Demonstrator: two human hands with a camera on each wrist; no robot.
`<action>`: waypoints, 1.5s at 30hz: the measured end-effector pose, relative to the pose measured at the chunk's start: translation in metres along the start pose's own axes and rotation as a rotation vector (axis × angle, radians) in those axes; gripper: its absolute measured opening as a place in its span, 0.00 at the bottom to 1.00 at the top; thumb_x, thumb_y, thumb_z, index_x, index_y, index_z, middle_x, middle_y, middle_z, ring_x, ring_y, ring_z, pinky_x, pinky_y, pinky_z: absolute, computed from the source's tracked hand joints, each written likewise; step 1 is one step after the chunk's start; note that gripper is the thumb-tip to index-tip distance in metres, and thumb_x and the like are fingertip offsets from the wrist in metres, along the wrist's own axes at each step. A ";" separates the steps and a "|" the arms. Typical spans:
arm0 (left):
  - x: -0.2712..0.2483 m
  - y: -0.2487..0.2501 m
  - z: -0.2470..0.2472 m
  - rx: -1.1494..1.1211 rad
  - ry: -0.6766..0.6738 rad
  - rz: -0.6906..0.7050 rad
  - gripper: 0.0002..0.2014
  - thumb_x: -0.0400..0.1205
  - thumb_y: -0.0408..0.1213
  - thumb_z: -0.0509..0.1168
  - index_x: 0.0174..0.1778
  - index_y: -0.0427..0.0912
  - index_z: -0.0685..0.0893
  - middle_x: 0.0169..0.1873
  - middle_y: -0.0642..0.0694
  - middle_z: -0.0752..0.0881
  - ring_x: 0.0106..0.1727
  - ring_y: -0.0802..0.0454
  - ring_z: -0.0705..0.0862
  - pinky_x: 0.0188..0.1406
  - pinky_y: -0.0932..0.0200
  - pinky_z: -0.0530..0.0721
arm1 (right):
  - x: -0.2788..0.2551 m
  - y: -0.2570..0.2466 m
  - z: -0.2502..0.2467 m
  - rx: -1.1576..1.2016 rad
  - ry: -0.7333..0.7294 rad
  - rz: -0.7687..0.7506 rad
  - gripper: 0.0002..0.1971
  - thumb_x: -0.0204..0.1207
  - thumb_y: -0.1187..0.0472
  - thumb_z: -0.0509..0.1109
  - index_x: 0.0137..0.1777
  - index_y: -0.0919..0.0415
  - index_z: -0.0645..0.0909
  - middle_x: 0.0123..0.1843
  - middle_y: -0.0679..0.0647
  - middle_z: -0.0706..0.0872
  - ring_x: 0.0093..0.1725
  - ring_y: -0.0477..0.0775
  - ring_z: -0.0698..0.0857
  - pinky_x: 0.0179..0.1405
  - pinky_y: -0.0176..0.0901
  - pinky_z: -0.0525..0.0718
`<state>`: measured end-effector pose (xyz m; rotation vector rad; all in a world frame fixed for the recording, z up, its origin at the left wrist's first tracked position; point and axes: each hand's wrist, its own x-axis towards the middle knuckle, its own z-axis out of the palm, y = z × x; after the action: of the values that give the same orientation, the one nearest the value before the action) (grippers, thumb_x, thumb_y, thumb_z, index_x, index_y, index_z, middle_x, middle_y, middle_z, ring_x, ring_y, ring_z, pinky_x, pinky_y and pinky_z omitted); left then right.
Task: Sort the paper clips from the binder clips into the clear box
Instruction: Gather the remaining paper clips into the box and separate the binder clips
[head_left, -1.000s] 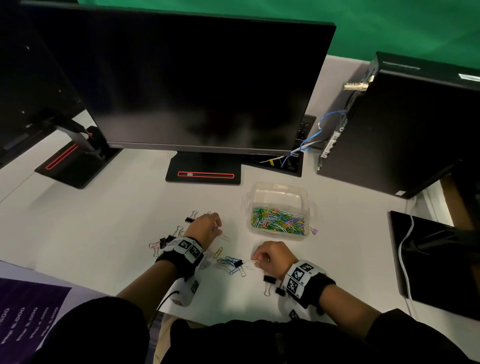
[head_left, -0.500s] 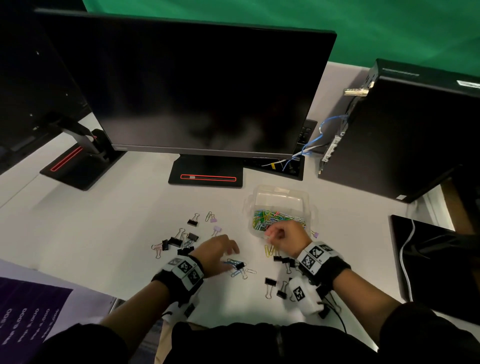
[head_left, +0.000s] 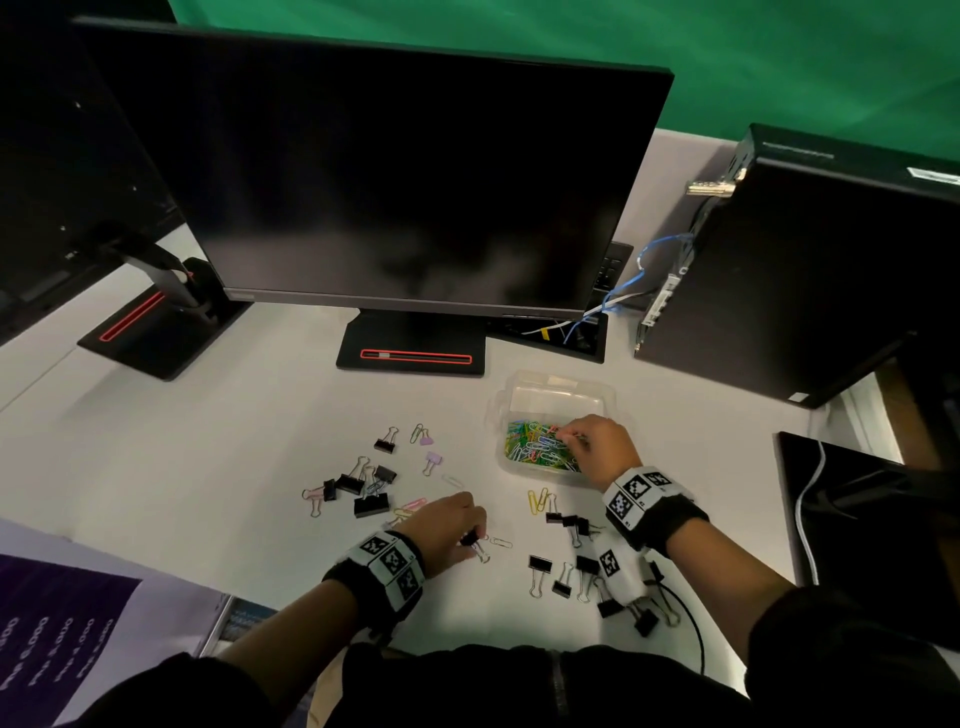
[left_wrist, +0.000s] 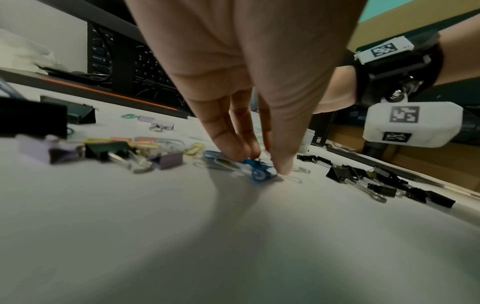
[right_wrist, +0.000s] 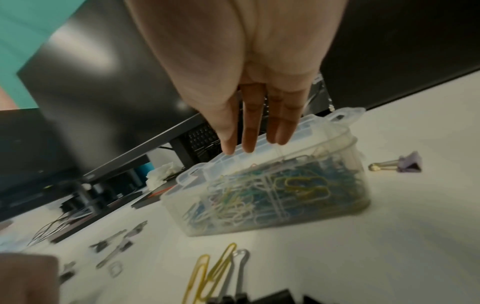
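The clear box (head_left: 556, 389) (right_wrist: 259, 207) stands right of centre, its floor covered with coloured paper clips (head_left: 535, 447). My right hand (head_left: 569, 439) (right_wrist: 254, 146) hovers over its near edge with straight fingers and nothing in them. My left hand (head_left: 470, 530) (left_wrist: 262, 162) is down on the table, thumb and fingertips pinching a few blue paper clips (left_wrist: 255, 167). Two yellow paper clips (head_left: 537, 500) (right_wrist: 207, 271) lie in front of the box. Black binder clips (head_left: 587, 564) lie under my right wrist. Other binder clips (head_left: 371, 504) are scattered to the left.
A dark monitor (head_left: 395, 182) on its stand base (head_left: 410, 348) rises behind the work area. A second monitor (head_left: 52, 156) stands at the left, a black computer case (head_left: 805, 270) with cables (head_left: 623, 291) at the right. A purple sheet (head_left: 52, 623) lies front left.
My right hand has moved from the table's front up to the box and opened over it. My left hand came back and right from the left scatter onto the blue clips.
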<state>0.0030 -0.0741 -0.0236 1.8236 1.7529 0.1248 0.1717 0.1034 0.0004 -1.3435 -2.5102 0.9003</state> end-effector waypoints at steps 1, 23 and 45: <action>0.000 0.000 0.000 -0.011 0.020 -0.002 0.10 0.80 0.37 0.64 0.56 0.39 0.79 0.55 0.43 0.79 0.53 0.46 0.80 0.45 0.65 0.69 | -0.003 -0.002 0.001 -0.031 -0.001 -0.032 0.10 0.79 0.64 0.64 0.52 0.63 0.86 0.53 0.61 0.87 0.53 0.60 0.81 0.53 0.39 0.71; -0.007 -0.075 -0.030 -0.004 0.365 -0.507 0.13 0.80 0.41 0.64 0.58 0.39 0.79 0.56 0.39 0.79 0.56 0.41 0.80 0.53 0.51 0.79 | -0.059 -0.027 0.064 -0.404 -0.503 -0.478 0.19 0.71 0.70 0.63 0.63 0.66 0.80 0.67 0.60 0.80 0.60 0.63 0.83 0.60 0.52 0.83; 0.056 -0.076 -0.058 0.021 0.321 -0.674 0.12 0.81 0.44 0.61 0.58 0.44 0.79 0.61 0.42 0.80 0.66 0.42 0.74 0.64 0.46 0.73 | -0.036 -0.049 0.078 -0.268 -0.519 -0.512 0.23 0.74 0.74 0.57 0.68 0.61 0.77 0.73 0.55 0.77 0.75 0.56 0.70 0.74 0.50 0.70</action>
<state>-0.0833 -0.0059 -0.0306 1.1780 2.5054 0.1290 0.1270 0.0208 -0.0300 -0.4776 -3.2338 0.8980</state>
